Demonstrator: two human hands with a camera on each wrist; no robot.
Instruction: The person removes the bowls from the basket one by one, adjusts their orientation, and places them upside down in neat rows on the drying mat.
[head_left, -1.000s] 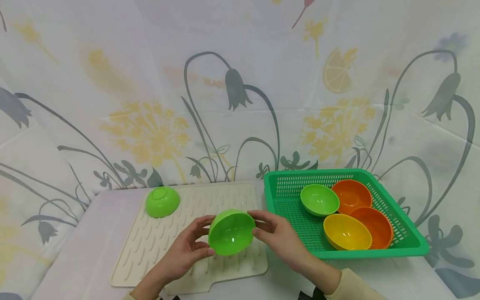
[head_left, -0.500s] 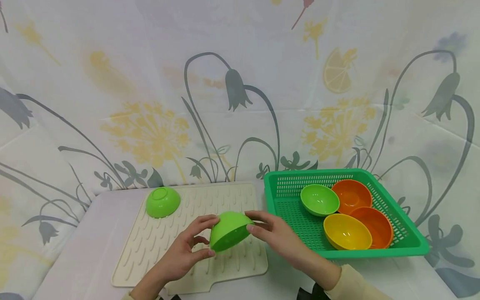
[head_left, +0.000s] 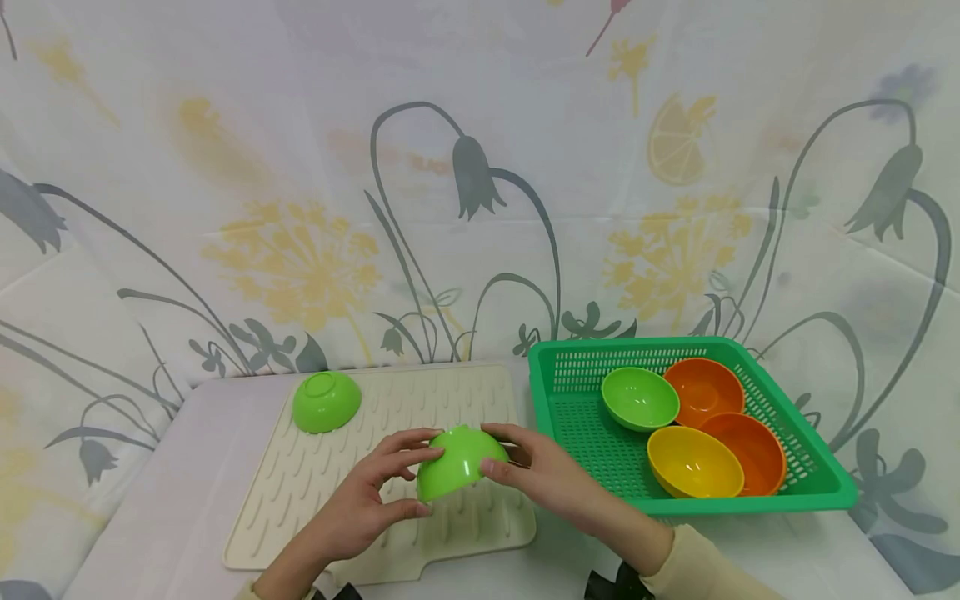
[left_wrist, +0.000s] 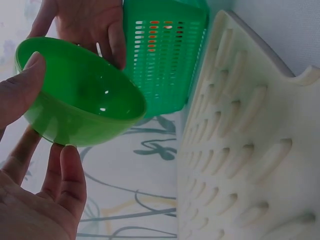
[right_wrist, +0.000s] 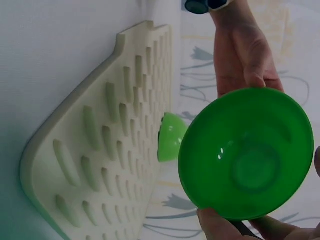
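Note:
Between both hands a light green bowl (head_left: 459, 460) is held above the ridged cream drying mat (head_left: 288, 492), its base up and its opening facing down. My left hand (head_left: 360, 500) grips its left side, thumb at the rim and fingers on the outside. From the right, my right hand (head_left: 551, 475) pinches the bowl's edge between thumb and fingers. The right wrist view looks into the bowl's hollow (right_wrist: 235, 150), with the left hand (right_wrist: 245, 57) on its far side. Another green bowl (head_left: 326, 403) rests upside down on the mat's back left corner.
Right of the mat stands a green plastic basket (head_left: 750, 505). Inside it lie a green bowl (head_left: 640, 400), a yellow bowl (head_left: 693, 467) and two orange bowls, one at the back (head_left: 703, 390) and one at the front (head_left: 761, 458). A flower-printed curtain (head_left: 480, 250) hangs behind the table.
The held bowl has turned over: its inside faced the head camera, and now its outside shows with the opening downward. Both hands have stayed on it, fingers shifting slightly.

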